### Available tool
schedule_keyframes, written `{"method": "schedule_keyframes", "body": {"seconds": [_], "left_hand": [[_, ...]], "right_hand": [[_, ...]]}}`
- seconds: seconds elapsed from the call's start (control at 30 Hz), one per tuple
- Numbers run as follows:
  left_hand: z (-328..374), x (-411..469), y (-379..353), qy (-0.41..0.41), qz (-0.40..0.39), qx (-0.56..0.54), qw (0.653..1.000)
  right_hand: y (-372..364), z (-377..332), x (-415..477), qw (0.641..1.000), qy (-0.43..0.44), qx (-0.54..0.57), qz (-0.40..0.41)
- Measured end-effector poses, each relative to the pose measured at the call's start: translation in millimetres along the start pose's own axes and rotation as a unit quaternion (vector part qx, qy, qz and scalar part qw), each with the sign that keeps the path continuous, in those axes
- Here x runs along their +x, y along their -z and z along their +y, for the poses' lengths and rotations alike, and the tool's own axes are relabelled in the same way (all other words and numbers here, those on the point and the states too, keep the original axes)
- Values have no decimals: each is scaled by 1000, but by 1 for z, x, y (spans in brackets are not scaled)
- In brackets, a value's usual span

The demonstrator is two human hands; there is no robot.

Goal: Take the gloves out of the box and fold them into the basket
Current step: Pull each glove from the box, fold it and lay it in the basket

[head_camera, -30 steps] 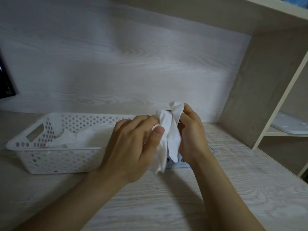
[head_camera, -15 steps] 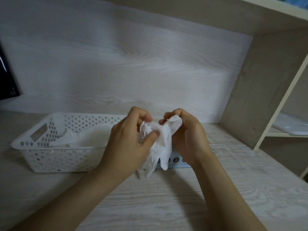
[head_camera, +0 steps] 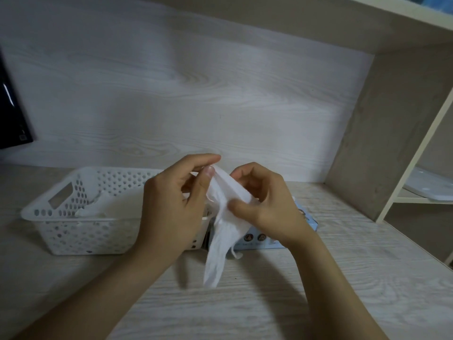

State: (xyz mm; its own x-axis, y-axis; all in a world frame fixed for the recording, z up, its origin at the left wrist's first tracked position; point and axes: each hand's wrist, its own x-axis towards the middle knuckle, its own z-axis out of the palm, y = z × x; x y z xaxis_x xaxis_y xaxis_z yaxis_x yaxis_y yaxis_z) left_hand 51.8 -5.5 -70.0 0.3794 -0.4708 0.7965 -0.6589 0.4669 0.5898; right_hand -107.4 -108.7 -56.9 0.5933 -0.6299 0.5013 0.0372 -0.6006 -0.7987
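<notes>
A thin white glove (head_camera: 221, 231) hangs between both hands above the desk, its lower end drooping toward the wood. My left hand (head_camera: 171, 209) pinches its upper edge between thumb and fingers. My right hand (head_camera: 264, 204) holds the glove's right side with thumb and curled fingers. A white perforated basket (head_camera: 71, 231) stands at the left with white gloves (head_camera: 110, 207) lying inside. The light blue glove box (head_camera: 259, 239) lies behind my right hand, mostly hidden.
The wooden desk (head_camera: 245, 303) stretches toward me. A wood-grain back wall rises behind. A shelf side panel (head_camera: 382, 133) stands at the right, with a white flat object (head_camera: 431, 187) on a lower shelf. A dark screen edge (head_camera: 12, 111) shows at far left.
The bunched glove has been pulled open and now hangs longer toward the desk. My hands have moved slightly apart, left thumb now up at the glove's top edge.
</notes>
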Motion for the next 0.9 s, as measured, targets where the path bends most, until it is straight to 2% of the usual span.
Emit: {"method": "schedule_keyframes", "body": {"seconds": [0.1,0.23,0.3,0.43,0.63,0.9], "left_hand": [[2,2,3,14,18,-23,999],[3,3,4,15,41,-24,999],[4,3,5,13,49,-26,998],[2,3,7,3,60,-8,998],[2,7,10,-6,71,11,997],[-1,10,10,33,36,53,997]], "right_hand": [[5,4,1,993,-46,110,-7],[7,2,1,950,-109,267,-120],[5,1,1,952,-114,251,-129],[1,1,3,979,-108,163,-57],[1,-3,-3,992,-68,84,-72],[4,-3,0,989,-74,124,-26]]}}
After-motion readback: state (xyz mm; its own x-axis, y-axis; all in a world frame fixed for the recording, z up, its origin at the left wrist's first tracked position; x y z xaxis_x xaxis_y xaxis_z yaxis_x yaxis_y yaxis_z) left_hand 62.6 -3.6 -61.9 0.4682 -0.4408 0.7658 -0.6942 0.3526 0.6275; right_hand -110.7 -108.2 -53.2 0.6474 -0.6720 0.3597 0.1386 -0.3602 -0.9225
